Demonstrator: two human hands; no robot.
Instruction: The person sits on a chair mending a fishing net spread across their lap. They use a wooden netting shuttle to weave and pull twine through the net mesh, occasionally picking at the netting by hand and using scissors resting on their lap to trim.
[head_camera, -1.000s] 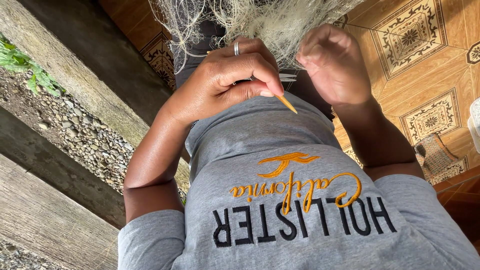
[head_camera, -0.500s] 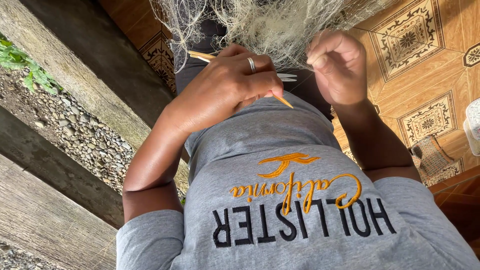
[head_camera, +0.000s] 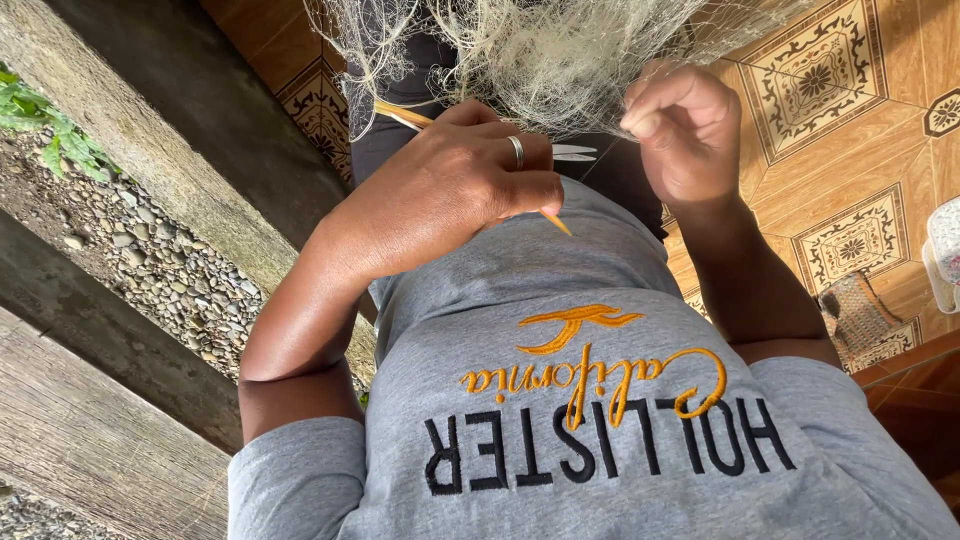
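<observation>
Gripping a slim yellow-orange netting needle (head_camera: 556, 221) in my left hand (head_camera: 450, 195), I have my fingers wrapped tight around its shaft, so only the pointed tip pokes out below my knuckles and the other end shows above them. My right hand (head_camera: 685, 130) is curled into a narrow pinch on strands of the pale, tangled fishing net (head_camera: 560, 50), holding the mesh taut in front of the needle. The net hangs bunched just above both hands, over my grey printed T-shirt (head_camera: 600, 400). Patterned brown floor tiles (head_camera: 850, 120) lie to my right, a gravel strip (head_camera: 140, 270) to my left.
</observation>
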